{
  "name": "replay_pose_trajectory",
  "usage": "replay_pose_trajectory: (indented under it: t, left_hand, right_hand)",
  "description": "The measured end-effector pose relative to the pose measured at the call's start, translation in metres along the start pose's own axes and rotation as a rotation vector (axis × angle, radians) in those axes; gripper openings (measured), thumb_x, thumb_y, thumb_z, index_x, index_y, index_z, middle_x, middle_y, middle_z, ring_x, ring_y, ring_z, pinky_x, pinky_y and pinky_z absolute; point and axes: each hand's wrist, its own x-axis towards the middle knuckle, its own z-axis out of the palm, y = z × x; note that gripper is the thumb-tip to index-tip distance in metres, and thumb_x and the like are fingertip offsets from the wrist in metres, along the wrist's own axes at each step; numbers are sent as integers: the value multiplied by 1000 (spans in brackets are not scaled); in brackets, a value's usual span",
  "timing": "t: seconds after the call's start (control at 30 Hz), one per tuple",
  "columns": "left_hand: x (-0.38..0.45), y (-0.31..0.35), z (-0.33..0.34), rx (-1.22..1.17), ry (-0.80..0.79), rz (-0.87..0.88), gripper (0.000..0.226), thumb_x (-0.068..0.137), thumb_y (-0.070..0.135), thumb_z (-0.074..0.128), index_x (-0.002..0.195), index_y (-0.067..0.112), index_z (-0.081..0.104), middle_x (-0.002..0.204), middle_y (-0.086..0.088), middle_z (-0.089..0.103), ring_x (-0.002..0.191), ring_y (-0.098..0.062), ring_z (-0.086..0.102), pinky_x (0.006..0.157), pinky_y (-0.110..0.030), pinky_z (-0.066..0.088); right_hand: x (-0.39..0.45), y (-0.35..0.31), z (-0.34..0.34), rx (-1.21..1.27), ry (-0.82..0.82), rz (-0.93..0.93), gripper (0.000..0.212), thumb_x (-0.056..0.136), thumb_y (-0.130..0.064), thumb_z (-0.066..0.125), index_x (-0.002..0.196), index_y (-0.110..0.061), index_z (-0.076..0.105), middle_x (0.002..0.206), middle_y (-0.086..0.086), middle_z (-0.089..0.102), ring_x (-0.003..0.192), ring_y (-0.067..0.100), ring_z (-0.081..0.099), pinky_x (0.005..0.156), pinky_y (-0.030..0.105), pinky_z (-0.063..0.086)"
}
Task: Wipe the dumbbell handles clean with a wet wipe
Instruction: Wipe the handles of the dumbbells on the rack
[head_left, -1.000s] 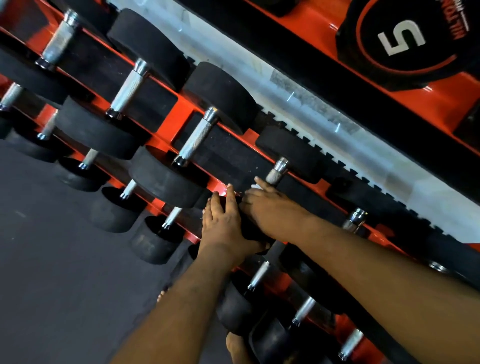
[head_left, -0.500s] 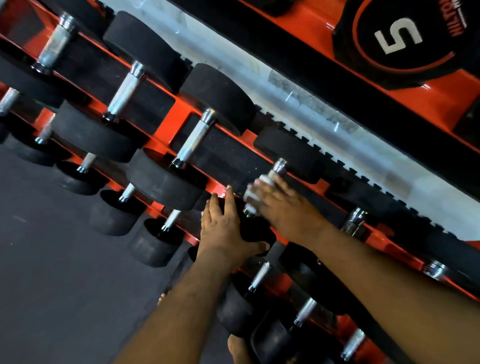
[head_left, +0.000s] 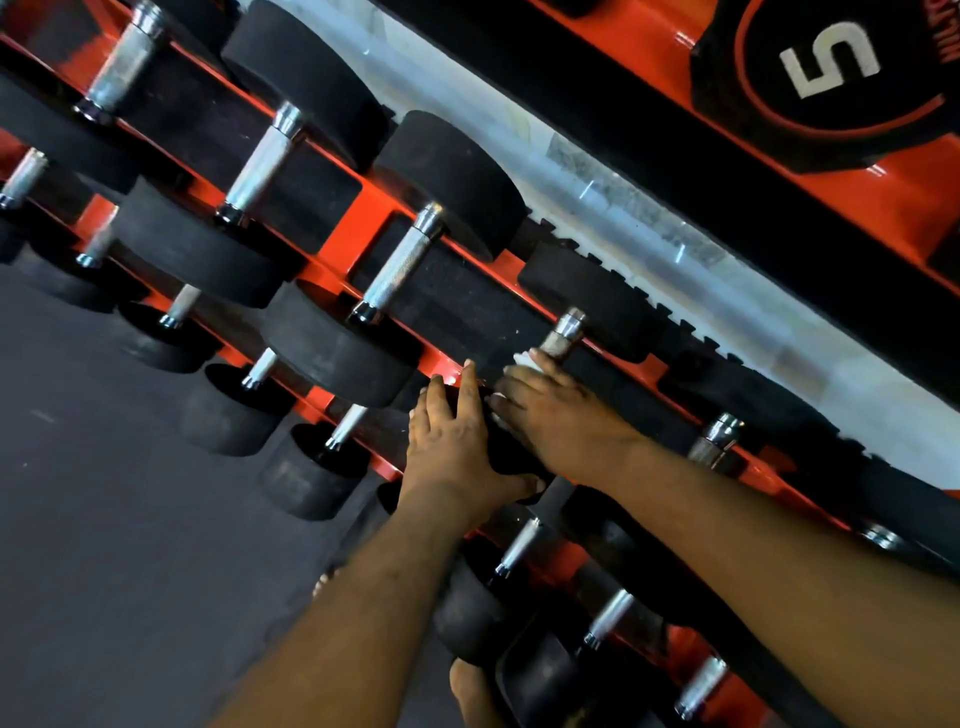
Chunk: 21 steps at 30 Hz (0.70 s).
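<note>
Head view: an orange rack (head_left: 363, 218) loaded with black dumbbells is seen beyond the fingertips. Beneath the left hand (head_left: 452, 441), whose straight, slightly spread fingers are laid flat, a dumbbell head (head_left: 511, 454) is pressed. Under the right hand's (head_left: 550, 410) curled fingers, a white wet wipe (head_left: 524, 360) is wrapped around the dumbbell handle (head_left: 563, 335).
</note>
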Motion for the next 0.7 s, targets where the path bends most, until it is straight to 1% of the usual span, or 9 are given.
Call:
replay_pose_trajectory:
  t: [0.07, 0.17, 0.2, 0.27, 0.33, 0.43, 0.53, 0.6, 0.7]
  left_hand:
    - [0, -1, 1, 7, 5, 6, 147, 61, 56, 90, 159, 33, -17, 169, -12, -11, 156, -32, -9, 127, -42, 2]
    - [2, -1, 3, 4, 5, 6, 147, 61, 56, 90, 159, 33, -17, 168, -13, -12, 156, -32, -10, 125, -41, 0]
    - [2, -2, 3, 4, 6, 6, 148, 61, 56, 90, 159, 33, -18, 168, -13, -12, 156, -31, -10, 126, -41, 0]
    - [2, -2, 3, 9, 11, 9, 149, 59, 57, 90, 159, 33, -17, 168, -14, -11, 156, -31, -9, 127, -42, 0]
    - [2, -2, 2, 6, 9, 9, 149, 59, 57, 90, 159, 34, -17, 168, -14, -11, 156, -31, -9, 127, -42, 2]
    - [2, -1, 2, 13, 1, 5, 148, 61, 56, 90, 159, 34, -18, 168, -13, -13, 156, -32, -10, 126, -42, 1]
    - [1, 0, 0, 6, -8, 2, 146, 62, 55, 90, 159, 35, -18, 169, -13, -13, 156, -33, -10, 126, -43, 2]
    - [0, 0, -2, 3, -7, 5, 146, 62, 55, 90, 159, 35, -17, 169, -13, -12, 156, -34, -9, 126, -44, 3]
    - [0, 1, -1, 4, -14, 1, 146, 62, 55, 90, 159, 35, -17, 169, -13, -12, 156, -33, -9, 126, -44, 5]
  right_hand:
    - [-3, 15, 1, -36, 44, -25, 45, 96, -30, 37, 130, -17, 63, 133, 6, 62, 137, 28, 48, 121, 50, 18]
    - [-1, 25, -9, -53, 15, 188, 44, 102, -37, 36, 132, -15, 60, 138, 9, 59, 143, 29, 41, 123, 51, 12]
    - [0, 19, -6, -44, 12, 197, 43, 101, -38, 40, 131, -15, 60, 137, 10, 59, 143, 30, 40, 124, 51, 11]
    - [-2, 10, 4, -19, 40, 88, 41, 98, -35, 45, 129, -15, 63, 133, 9, 61, 140, 30, 44, 122, 50, 15]
    - [-3, 16, 2, 1, 69, -33, 41, 98, -32, 42, 127, -16, 65, 129, 8, 63, 133, 29, 51, 121, 48, 18]
    - [2, 33, -11, -3, 47, 84, 51, 101, -38, 28, 128, -13, 63, 126, 9, 63, 130, 29, 52, 123, 46, 14]
    - [-1, 23, -2, -7, 78, 12, 50, 97, -26, 31, 134, -10, 61, 131, 11, 62, 134, 33, 50, 123, 48, 16]
    - [-10, 15, 8, -4, 116, -109, 53, 92, -17, 33, 137, -9, 59, 139, 11, 59, 137, 34, 48, 123, 48, 24]
    - [-19, 4, 15, 8, 130, -141, 52, 94, -13, 43, 145, -4, 50, 149, 11, 52, 143, 30, 42, 119, 47, 34]
